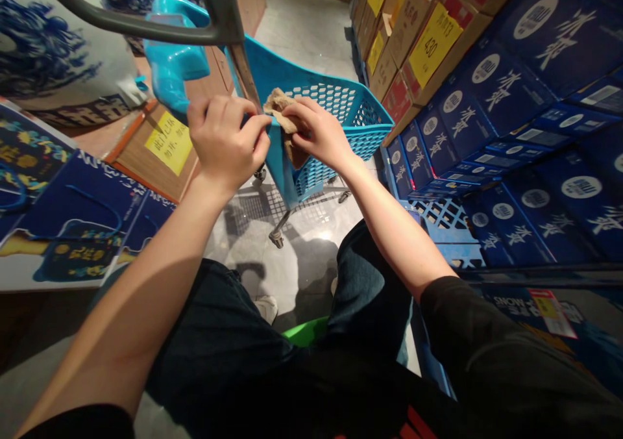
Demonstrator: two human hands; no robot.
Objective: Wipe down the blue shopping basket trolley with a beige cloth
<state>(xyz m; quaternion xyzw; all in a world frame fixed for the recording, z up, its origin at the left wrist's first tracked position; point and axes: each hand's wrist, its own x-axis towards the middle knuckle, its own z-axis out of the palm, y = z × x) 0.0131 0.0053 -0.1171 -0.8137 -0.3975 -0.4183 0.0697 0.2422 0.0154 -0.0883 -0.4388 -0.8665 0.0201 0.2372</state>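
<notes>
A blue plastic shopping cart with a holed basket stands in front of me, its near corner between my hands. My left hand is closed with curled fingers on the cart's near rim, beside its grey metal frame. In my right hand a crumpled tan cloth is pinched against the rim and side of the basket. Part of the cloth hangs down below my fingers. A blue moulded plastic piece is on the cart's frame, above and left of my left hand.
Stacked dark blue cartons line the right, with brown boxes bearing yellow price signs behind. Large blue-and-white porcelain jars and printed boxes stand at left. A caster wheel rests on the tiled floor; something green shows between my legs.
</notes>
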